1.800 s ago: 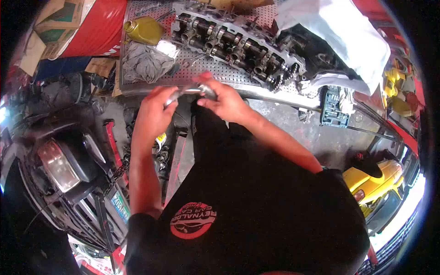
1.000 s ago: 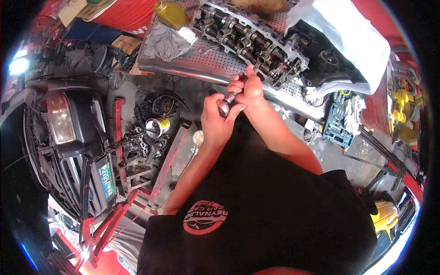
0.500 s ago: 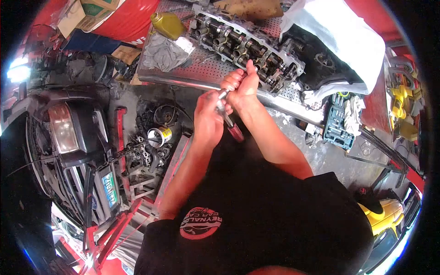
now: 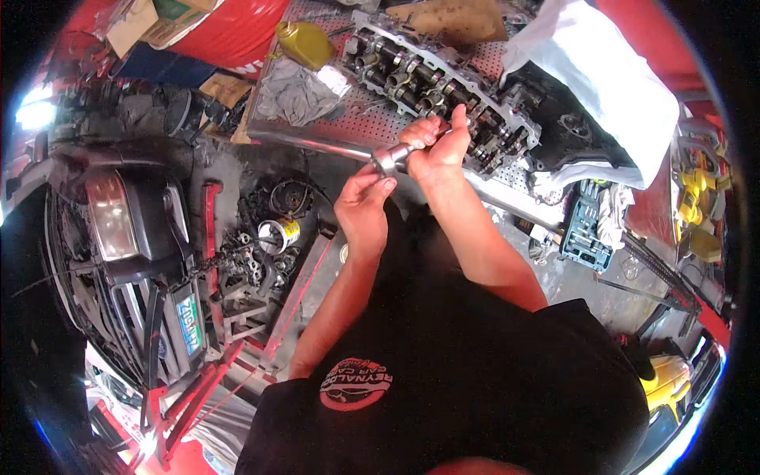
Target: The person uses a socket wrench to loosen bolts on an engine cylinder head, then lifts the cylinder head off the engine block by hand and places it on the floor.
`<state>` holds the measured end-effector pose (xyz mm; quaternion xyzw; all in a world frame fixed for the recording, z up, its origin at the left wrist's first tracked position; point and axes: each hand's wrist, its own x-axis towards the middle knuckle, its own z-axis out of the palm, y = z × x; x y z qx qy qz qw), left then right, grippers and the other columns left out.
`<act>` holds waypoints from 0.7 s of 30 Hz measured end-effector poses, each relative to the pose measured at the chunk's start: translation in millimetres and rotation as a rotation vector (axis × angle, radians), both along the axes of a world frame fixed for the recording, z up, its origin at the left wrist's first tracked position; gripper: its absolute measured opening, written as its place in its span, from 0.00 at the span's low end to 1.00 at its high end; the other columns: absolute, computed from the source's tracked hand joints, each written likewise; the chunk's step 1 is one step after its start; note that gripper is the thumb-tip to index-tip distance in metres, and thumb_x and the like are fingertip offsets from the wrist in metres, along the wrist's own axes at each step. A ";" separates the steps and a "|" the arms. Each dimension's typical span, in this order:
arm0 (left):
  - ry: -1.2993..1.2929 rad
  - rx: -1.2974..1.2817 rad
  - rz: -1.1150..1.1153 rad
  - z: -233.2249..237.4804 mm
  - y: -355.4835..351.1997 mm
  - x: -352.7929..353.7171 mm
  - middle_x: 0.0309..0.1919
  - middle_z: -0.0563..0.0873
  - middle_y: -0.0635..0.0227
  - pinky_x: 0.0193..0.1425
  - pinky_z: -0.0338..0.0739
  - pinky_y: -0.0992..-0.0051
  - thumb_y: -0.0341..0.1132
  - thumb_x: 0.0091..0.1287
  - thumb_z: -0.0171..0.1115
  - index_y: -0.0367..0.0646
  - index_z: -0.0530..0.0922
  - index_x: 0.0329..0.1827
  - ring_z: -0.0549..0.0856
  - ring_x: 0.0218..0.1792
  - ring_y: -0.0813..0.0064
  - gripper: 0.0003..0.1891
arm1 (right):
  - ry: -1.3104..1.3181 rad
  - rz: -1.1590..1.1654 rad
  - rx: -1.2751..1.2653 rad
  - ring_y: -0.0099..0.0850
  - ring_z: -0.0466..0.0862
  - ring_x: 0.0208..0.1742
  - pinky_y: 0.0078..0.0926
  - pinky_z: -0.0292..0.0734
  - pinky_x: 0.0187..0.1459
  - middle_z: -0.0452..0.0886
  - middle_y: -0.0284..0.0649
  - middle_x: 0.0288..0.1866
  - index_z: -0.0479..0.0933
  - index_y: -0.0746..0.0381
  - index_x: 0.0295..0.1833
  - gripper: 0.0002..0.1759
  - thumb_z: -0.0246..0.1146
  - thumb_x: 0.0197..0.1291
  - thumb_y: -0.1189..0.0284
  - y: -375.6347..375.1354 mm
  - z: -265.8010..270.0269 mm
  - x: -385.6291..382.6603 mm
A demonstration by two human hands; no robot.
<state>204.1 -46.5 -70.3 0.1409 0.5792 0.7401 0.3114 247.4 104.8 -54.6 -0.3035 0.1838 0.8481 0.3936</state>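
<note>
My right hand (image 4: 439, 150) is closed around the handle of a ratchet wrench (image 4: 385, 164), thumb pointing up and away from me. The tool's round metal head points down and to the left. My left hand (image 4: 366, 210) pinches at that head with thumb and fingertips. Both hands are in front of the bench's near edge. Just beyond them lies a cylinder head (image 4: 443, 87) with its camshafts exposed. My right palm hides most of the wrench's handle.
The perforated metal bench (image 4: 317, 142) also carries a yellow-green oil bottle (image 4: 305, 43), crumpled grey plastic (image 4: 297, 95) and a white sheet (image 4: 602, 71) beside a dark engine cover (image 4: 566, 131). An open socket case (image 4: 587, 229) is at right. A car front (image 4: 127, 229) stands left.
The wrench has turned around: its red handle pointed down towards me, and now its head is nearer my left hand. My left hand has moved from the shaft to the head.
</note>
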 end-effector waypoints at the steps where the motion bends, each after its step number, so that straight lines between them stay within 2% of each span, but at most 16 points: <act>1: 0.016 -0.006 0.009 -0.3 -0.1 -0.2 0.48 0.84 0.55 0.42 0.80 0.75 0.17 0.60 0.65 0.33 0.78 0.37 0.83 0.37 0.77 0.05 | 0.016 0.004 -0.007 0.23 0.58 0.14 0.22 0.53 0.16 0.58 0.29 0.14 0.60 0.54 0.21 0.33 0.49 0.66 0.38 0.2 -3.0 0.1; 3: 0.054 -0.018 0.024 0.0 2.9 0.0 0.50 0.84 0.57 0.43 0.80 0.76 0.17 0.60 0.65 0.33 0.79 0.36 0.83 0.38 0.77 0.05 | 0.050 0.020 -0.058 0.24 0.58 0.13 0.23 0.55 0.17 0.59 0.30 0.14 0.59 0.54 0.18 0.35 0.47 0.66 0.37 1.2 -5.1 1.2; 7: 0.083 0.019 0.034 -6.5 3.7 3.6 0.50 0.85 0.59 0.40 0.79 0.77 0.17 0.60 0.65 0.35 0.79 0.38 0.82 0.38 0.78 0.07 | 0.111 0.062 -0.077 0.24 0.59 0.14 0.23 0.56 0.18 0.59 0.30 0.14 0.59 0.55 0.19 0.36 0.47 0.66 0.36 6.4 -13.1 0.6; 11: -0.214 -0.065 -0.061 -8.8 -1.5 0.6 0.41 0.84 0.64 0.35 0.77 0.79 0.15 0.61 0.63 0.36 0.77 0.44 0.81 0.34 0.79 0.11 | 0.064 0.085 -0.094 0.23 0.58 0.14 0.23 0.55 0.18 0.58 0.29 0.14 0.60 0.55 0.20 0.36 0.45 0.66 0.35 10.5 -11.1 -0.4; 14: -0.149 -0.094 -0.020 10.6 4.7 4.0 0.37 0.83 0.67 0.33 0.76 0.79 0.15 0.61 0.62 0.37 0.75 0.48 0.81 0.32 0.80 0.14 | 0.099 0.081 -0.103 0.23 0.58 0.13 0.23 0.55 0.18 0.58 0.29 0.14 0.60 0.55 0.20 0.36 0.44 0.66 0.34 12.6 -14.9 0.9; 17: 0.041 -0.001 0.085 6.6 13.1 5.4 0.41 0.81 0.70 0.51 0.77 0.78 0.16 0.60 0.65 0.38 0.77 0.47 0.81 0.44 0.80 0.14 | 0.109 0.092 -0.107 0.23 0.58 0.13 0.23 0.55 0.18 0.58 0.29 0.14 0.60 0.55 0.20 0.37 0.44 0.66 0.34 13.5 -15.5 1.8; 21: 0.082 -0.122 -0.035 -5.4 5.5 3.0 0.44 0.82 0.68 0.52 0.77 0.78 0.19 0.61 0.67 0.37 0.77 0.50 0.81 0.46 0.81 0.15 | 0.070 0.093 -0.142 0.23 0.57 0.14 0.23 0.55 0.18 0.58 0.29 0.14 0.60 0.55 0.20 0.36 0.45 0.65 0.34 17.8 -10.9 1.0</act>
